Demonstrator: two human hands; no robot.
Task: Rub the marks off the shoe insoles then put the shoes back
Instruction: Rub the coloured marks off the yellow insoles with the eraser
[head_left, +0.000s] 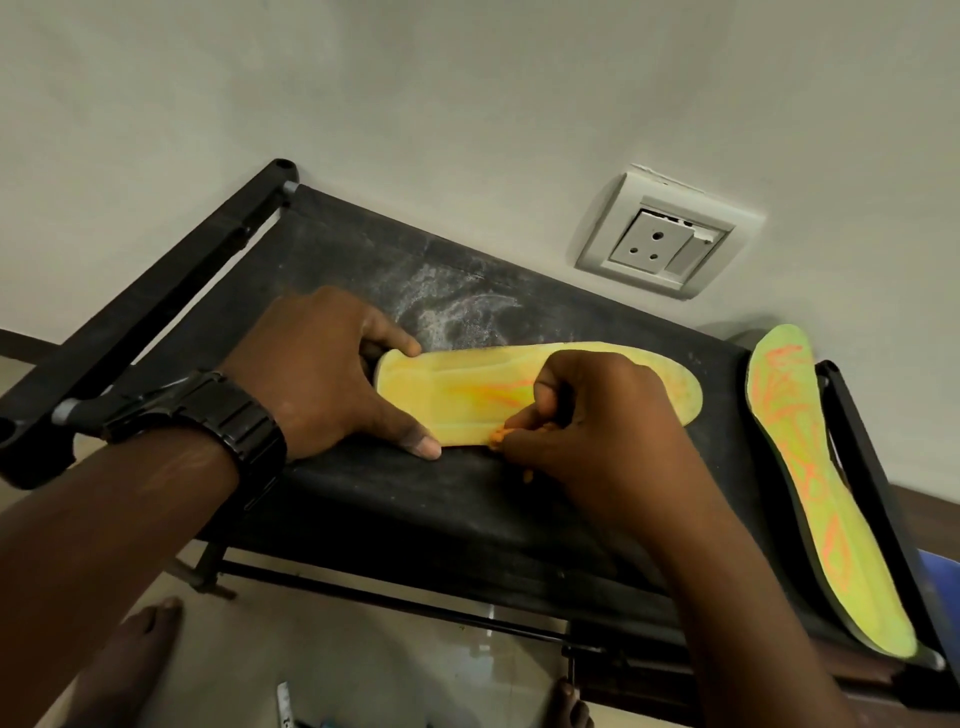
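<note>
Left hand: your left hand (332, 374) is clamping the left end of the insole (467, 384), thumb lying along its near edge, forefinger hooking over its far edge, pinning it flat.
Right hand: your right hand (597, 431) is curling tight over the middle of the insole, fingertips pinching a small orange piece (497, 436) against its near edge; you cannot tell what the piece is.
Hands: both are working on the same insole, close together but not touching.
Insole: yellow, lying lengthwise left to right on the black rack (415, 519), orange streaks showing between your hands.
Second insole: the second insole (810, 478) is lying at the right end of the rack, well apart from your hands, running near to far and carrying heavy orange scribbles.
Rack top: a pale dusty smear (457, 306) is showing just beyond the insole.
Wrist: a black watch (228, 415) is sitting on your left wrist.
Wall: a white socket (660, 234) is showing on the far wall, right of centre.
Floor: your bare foot (140, 639) is standing on pale tile, near left.
</note>
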